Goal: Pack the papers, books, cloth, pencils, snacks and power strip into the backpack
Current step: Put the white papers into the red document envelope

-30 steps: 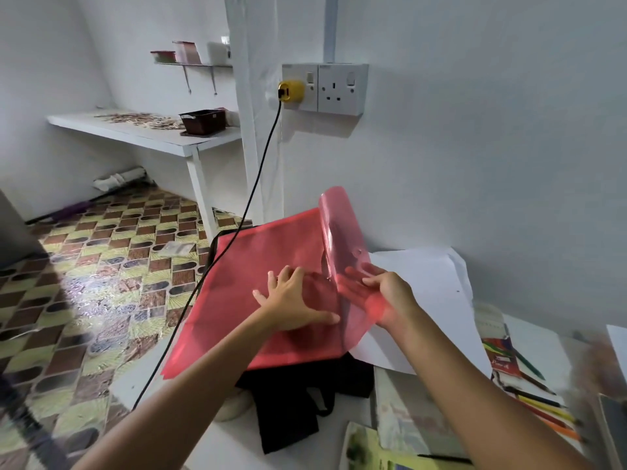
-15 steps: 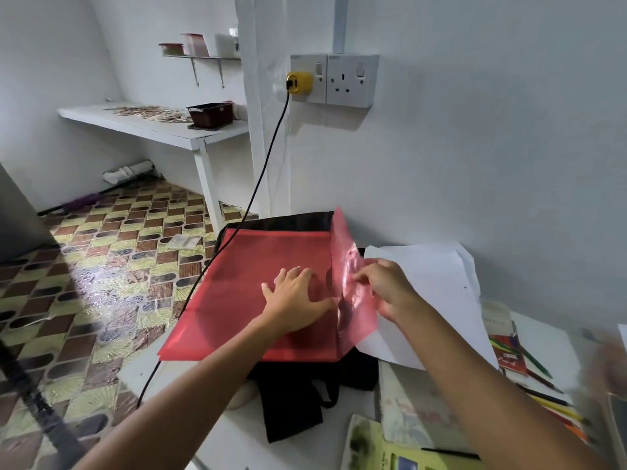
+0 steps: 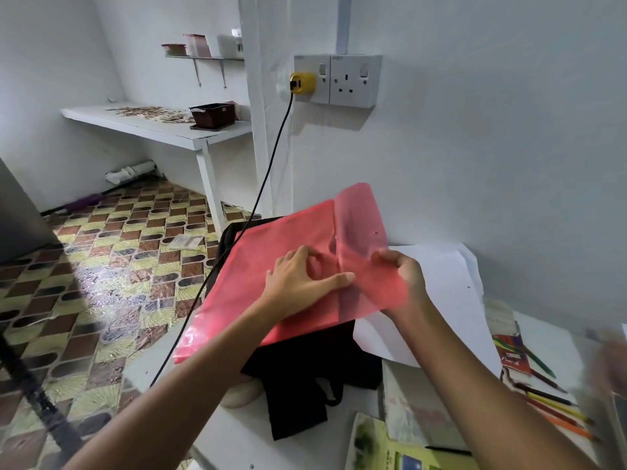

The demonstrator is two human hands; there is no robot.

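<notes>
2 bare forearms, no sleeves, no visible rings or watch; left hand, right hand.

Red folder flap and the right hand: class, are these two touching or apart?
Touching. The head view shows the right hand with its fingers curled round the flap's lower edge, pinching the red folder open while the left hand rests on it.
</notes>
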